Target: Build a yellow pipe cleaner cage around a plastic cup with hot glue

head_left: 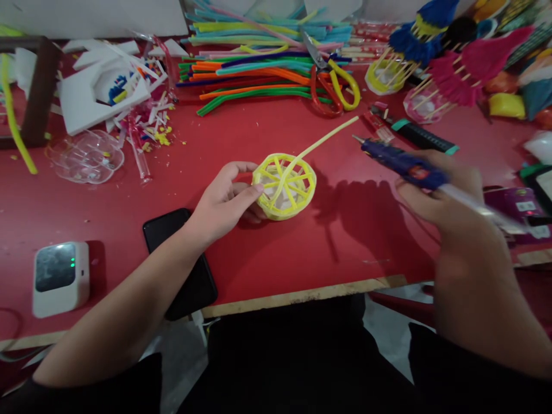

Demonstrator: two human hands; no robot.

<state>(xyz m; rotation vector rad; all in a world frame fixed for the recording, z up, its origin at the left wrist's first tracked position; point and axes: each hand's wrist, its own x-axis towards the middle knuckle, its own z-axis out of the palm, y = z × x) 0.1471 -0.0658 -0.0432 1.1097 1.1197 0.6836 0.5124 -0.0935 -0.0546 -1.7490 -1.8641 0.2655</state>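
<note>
My left hand (233, 198) grips the left side of a small round yellow frame (305, 195) with spoke-like bars across its top. Its fingers wrap the rim and the thumb rests on the upper edge. A pale yellow pipe cleaner (330, 135) lies over the spokes and sticks out to the upper right. To the right, my right hand (448, 187) is closed around a dark blue glue gun (403, 163), held above the table with its nozzle toward the upper left. The nozzle is apart from the frame. Motion blurs part of the right hand.
Scissors (330, 86) lie on bundled coloured pipe cleaners (259, 72) at the back. A utility knife (425, 137) and stick-and-fabric figures (463, 72) stand back right. A black phone (194, 282) and white device (62, 279) lie left. Foam scraps (81, 95) cover the back left.
</note>
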